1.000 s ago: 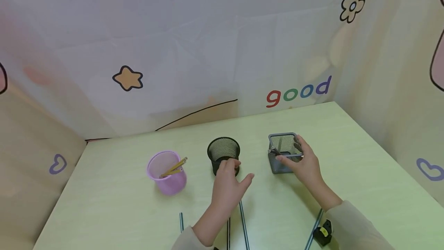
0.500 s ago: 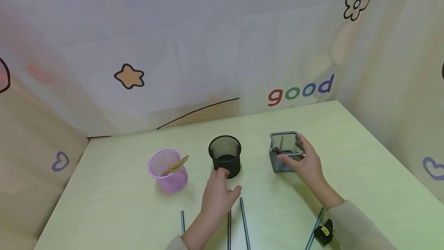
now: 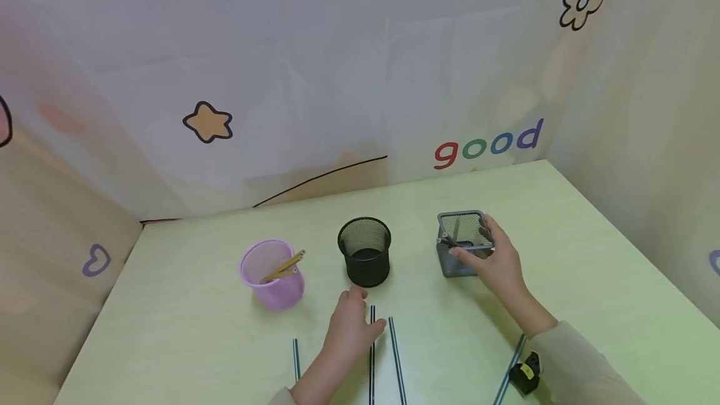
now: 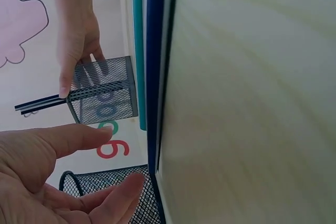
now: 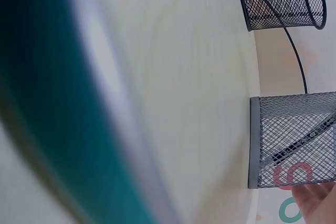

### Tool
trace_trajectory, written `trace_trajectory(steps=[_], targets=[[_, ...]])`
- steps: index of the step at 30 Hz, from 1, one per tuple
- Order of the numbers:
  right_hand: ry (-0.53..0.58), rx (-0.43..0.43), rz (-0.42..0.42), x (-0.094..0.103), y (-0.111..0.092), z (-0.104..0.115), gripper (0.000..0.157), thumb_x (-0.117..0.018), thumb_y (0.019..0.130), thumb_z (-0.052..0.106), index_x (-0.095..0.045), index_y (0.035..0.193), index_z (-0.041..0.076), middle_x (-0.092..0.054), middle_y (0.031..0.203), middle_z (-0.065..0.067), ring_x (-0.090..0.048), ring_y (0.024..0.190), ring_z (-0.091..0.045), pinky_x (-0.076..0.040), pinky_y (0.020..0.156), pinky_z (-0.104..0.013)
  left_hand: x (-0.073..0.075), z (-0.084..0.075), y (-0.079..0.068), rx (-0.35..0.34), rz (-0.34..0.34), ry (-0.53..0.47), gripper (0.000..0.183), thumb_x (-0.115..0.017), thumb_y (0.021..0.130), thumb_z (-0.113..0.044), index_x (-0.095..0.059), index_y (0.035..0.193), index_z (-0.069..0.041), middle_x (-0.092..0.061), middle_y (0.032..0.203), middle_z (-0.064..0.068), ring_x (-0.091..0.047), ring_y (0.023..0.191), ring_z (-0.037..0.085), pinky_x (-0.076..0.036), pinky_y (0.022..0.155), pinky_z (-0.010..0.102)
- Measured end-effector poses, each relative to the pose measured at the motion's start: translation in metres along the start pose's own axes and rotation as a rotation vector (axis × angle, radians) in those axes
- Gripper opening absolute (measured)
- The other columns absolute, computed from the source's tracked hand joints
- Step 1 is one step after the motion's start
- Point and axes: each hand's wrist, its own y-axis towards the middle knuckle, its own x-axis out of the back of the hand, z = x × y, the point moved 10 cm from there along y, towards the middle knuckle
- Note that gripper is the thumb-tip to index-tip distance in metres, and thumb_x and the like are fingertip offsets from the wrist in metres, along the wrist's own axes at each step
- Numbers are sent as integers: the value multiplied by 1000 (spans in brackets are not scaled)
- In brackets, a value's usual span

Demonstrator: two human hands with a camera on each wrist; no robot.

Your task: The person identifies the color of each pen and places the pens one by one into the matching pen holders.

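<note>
Two dark sticks [image 4: 42,100] partly hidden in grey holder [image 3: 460,267], right fingers [image 3: 498,233] pinching it; left fingers [image 3: 352,300] spread, sleeve [image 3: 283,398] cut off

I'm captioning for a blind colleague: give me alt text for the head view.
A person's right grip holds a gray square mesh holder at a pale table; the empty left grip is near a black mesh cup. A purple cup holds yellow sticks.

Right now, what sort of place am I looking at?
Likely a screened-off desk space: a pale green tabletop, a cartoon-printed backdrop behind it, and a gray mesh pencil holder.
</note>
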Motion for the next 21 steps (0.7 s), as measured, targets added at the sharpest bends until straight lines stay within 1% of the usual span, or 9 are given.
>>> trace_trajectory(steps=[6, 10, 14, 17, 21], targets=[[6, -4, 2, 0, 0, 1, 97, -76, 81, 32, -16, 151, 3, -28, 150, -25, -33, 135, -42, -39, 103, -56, -7, 7, 1, 26, 53, 37, 46, -79, 72, -7, -51, 105, 8, -54, 95, 18, -57, 82, 33, -51, 77, 48], [8, -2, -4, 1, -1, 2, 96, -76, 81, 30, -17, 151, 2, -29, 150, -25, -33, 134, -43, -40, 103, -56, -11, 7, 2, 8, 74, 67, 44, -80, 70, -6, -51, 99, 8, -54, 91, 19, -57, 80, 34, -51, 76, 48], [11, 0, -5, 1, -2, 1, 96, -76, 81, 29, -17, 151, 3, -29, 150, -25, -33, 134, -42, -39, 103, -56, -15, 7, 3, -2, 101, 96, 43, -80, 69, -3, -50, 98, 9, -53, 91, 22, -57, 80, 36, -52, 76, 50], [10, 2, -5, 0, -2, 1, 96, -76, 81, 30, -16, 151, 3, -29, 150, -24, -33, 134, -42, -39, 103, -56, -18, 9, 3, 3, 111, 100, 40, -78, 69, 1, -49, 96, 8, -52, 90, 23, -55, 78, 34, -52, 74, 49], [8, 5, -5, -1, -2, 0, 96, -76, 81, 30, -17, 151, 3, -29, 150, -24, -33, 134, -42, -40, 103, -56, -19, 13, 3, 18, 118, 94, 33, -76, 70, 3, -49, 88, 5, -49, 84, 18, -49, 72, 28, -50, 67, 44]])
